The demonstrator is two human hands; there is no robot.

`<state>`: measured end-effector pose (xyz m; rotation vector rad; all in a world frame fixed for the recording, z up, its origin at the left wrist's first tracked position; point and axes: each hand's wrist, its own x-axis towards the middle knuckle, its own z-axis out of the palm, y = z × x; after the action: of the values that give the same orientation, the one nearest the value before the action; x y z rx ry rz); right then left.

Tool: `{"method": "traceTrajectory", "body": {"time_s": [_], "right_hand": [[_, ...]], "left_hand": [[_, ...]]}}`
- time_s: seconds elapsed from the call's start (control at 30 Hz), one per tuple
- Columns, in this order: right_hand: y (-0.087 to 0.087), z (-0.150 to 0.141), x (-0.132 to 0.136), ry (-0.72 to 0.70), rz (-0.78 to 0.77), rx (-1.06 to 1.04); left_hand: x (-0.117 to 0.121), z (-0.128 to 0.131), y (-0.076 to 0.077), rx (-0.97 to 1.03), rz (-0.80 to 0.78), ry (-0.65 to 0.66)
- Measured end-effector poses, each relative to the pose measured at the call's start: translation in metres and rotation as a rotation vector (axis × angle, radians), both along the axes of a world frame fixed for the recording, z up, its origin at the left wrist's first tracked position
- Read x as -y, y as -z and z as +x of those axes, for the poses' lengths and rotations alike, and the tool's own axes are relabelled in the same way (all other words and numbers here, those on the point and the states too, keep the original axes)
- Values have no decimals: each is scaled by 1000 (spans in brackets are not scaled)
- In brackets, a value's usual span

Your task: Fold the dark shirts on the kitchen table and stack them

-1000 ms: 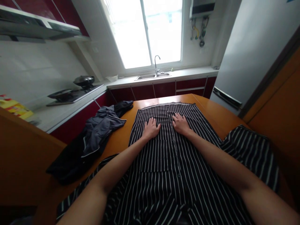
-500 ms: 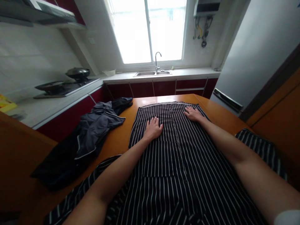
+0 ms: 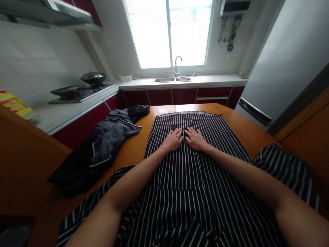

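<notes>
A black shirt with thin white stripes (image 3: 210,164) lies spread flat, buttons up, on an orange wooden table (image 3: 236,121). Its sleeves hang out to the left and right near me. My left hand (image 3: 173,140) rests palm down on the shirt just left of the button line, fingers stretched out. My right hand (image 3: 194,139) lies flat beside it, just right of the button line, fingers also stretched out. The two hands almost touch. Neither holds anything.
A crumpled dark grey garment (image 3: 102,144) lies on the table's left side. Beyond the table run red cabinets, a sink with a tap (image 3: 171,79) under a bright window, and a stove with a wok (image 3: 92,78) at left. A grey fridge (image 3: 277,65) stands at right.
My right hand slid out to the shirt's far right part and has come back to the middle beside my left hand. My left hand shifted slightly toward the button line.
</notes>
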<state>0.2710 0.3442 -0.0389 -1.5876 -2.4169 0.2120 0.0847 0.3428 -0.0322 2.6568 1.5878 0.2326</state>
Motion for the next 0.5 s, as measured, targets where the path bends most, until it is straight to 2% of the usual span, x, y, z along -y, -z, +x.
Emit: {"method": "traceTrajectory", "body": {"time_s": [0.1,0.2,0.27,0.37,0.5], "right_hand": [[-1,0,9,31,24,17],[-4,2,7,34,24,21],[-5,2,6,32,18,18],[-5,1,6,28,5,13],[-5,1,7,31,-3,0]], "left_hand": [[6,-5,-4,-29,-38,159],[14,-18,-9,-71,-115,172],[19,-30,-14,-95,-180,114],[26,-50,-20,-117,-260,-40],[33,-73,-26,-115,-270,-198]]}}
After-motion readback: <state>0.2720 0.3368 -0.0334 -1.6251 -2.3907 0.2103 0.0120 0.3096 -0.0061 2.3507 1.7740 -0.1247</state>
